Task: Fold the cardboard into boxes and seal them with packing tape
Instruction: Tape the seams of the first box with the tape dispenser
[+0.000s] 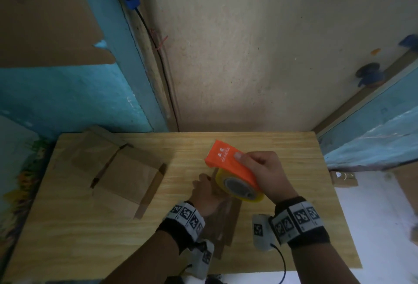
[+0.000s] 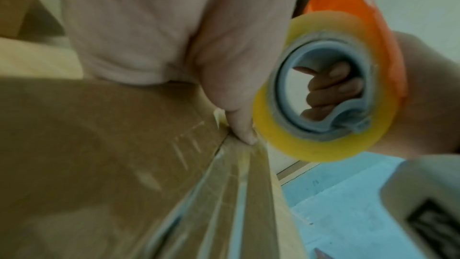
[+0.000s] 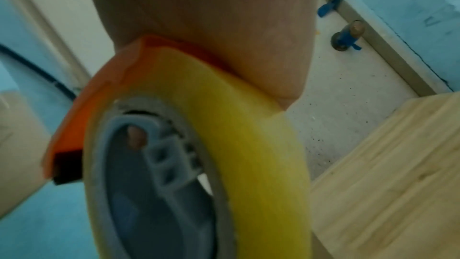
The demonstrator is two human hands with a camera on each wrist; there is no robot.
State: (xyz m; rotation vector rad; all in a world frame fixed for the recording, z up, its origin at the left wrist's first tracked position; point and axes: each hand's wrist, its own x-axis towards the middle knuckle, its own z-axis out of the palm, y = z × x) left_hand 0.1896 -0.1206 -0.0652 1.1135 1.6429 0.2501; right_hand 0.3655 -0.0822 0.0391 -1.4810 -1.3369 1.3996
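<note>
A small cardboard box (image 1: 228, 222) stands on the wooden table (image 1: 90, 227) under both hands, with clear tape (image 2: 231, 194) running down its side. My left hand (image 1: 204, 187) lies flat on its top (image 2: 99, 145), and one fingertip (image 2: 245, 133) presses the tape at the top edge. My right hand (image 1: 260, 170) grips an orange tape dispenser (image 1: 226, 159) with a yellow-tinted tape roll (image 1: 239, 190), held just above the box's far edge. Its fingers (image 2: 333, 90) curl through the roll's core. In the right wrist view the roll (image 3: 248, 145) and the dispenser (image 3: 99, 95) fill the frame.
Flattened cardboard (image 1: 126, 170) lies on the table's left half. A cardboard sheet (image 1: 45, 23) leans on the blue wall. A black cable (image 1: 158, 57) runs down the corner. Blue objects (image 1: 368, 75) lie on the floor at right, and a small taped box (image 1: 343, 178) lies beside the table.
</note>
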